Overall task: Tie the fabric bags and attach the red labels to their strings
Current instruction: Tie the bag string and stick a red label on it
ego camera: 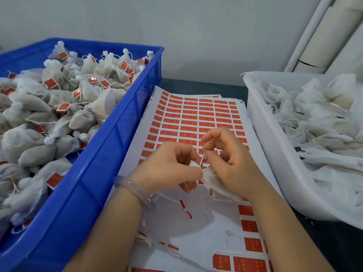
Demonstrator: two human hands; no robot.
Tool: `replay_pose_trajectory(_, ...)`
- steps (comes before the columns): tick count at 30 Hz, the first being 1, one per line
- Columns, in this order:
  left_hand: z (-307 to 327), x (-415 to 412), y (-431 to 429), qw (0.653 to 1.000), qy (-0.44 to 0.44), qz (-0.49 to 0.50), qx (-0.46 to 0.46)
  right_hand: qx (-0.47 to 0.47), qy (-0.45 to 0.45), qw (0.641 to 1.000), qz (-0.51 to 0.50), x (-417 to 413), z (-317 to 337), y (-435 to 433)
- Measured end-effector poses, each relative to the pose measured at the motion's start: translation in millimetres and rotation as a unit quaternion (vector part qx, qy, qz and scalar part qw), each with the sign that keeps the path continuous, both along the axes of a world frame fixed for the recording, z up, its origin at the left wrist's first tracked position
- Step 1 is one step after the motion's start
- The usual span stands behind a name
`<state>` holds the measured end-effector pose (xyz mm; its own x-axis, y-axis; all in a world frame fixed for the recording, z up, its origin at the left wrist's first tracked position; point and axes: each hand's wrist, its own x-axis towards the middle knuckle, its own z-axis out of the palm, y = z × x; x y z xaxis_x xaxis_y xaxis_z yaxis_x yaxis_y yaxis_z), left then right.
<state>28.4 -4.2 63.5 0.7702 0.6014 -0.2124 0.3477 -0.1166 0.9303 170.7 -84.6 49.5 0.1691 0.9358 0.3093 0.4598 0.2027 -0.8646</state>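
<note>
The fabric bag (214, 181) sits low between the two hands over the sheet of red labels (196, 118), most of it hidden under the palms, so its contents and the knot cannot be made out. The left hand (170, 163) curls round the bag's gathered neck; the right hand (229, 160) pinches the thin string (201, 160) between thumb and forefinger. A pale bracelet (125, 183) circles the left wrist. The print on the labels is too blurred to read. Left of the sheet stands a blue crate (110, 146) heaped with tied, labelled bags (59, 114) — cut off at the frame edge. To the right is a white tub (261, 138) of loose bags (324, 124), also cropped. All rest on a dark tabletop (196, 85) against a plain grey wall (196, 36), with white pipes (324, 32) in the corner.
</note>
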Motion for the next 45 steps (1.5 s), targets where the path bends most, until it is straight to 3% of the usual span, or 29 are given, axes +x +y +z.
replay_pose_trajectory(10,0,1,0,1.0,-0.005,-0.011,-0.02,-0.011,0.01,1.0,0.0,0,3,-1)
replay_pose_trajectory(17,-2,-1,0,0.999,0.014,0.016,0.029,-0.012,0.005,1.0,-0.001,-4,3,0)
replay_pose_trajectory(27,-4,7,-4,0.995,-0.084,0.063,0.002,0.064,0.026,0.996,-0.064,-3,-1,2)
replay_pose_trajectory(30,-5,9,-3,0.994,-0.071,0.075,0.027,0.085,0.089,0.987,-0.108,-7,-1,4)
replay_pose_trajectory(34,-8,11,-5,0.994,-0.06,0.066,0.058,0.053,0.256,0.956,-0.135,-14,0,8)
replay_pose_trajectory(39,-8,10,-7,0.989,-0.07,0.035,0.123,0.043,0.537,0.841,-0.05,-11,3,10)
replay_pose_trajectory(42,-9,10,-7,0.98,-0.085,0.059,0.169,0.046,0.609,0.792,-0.026,-12,2,13)
replay_pose_trajectory(45,-8,9,-6,0.974,-0.117,0.11,0.162,0.048,0.634,0.771,-0.02,-19,1,14)
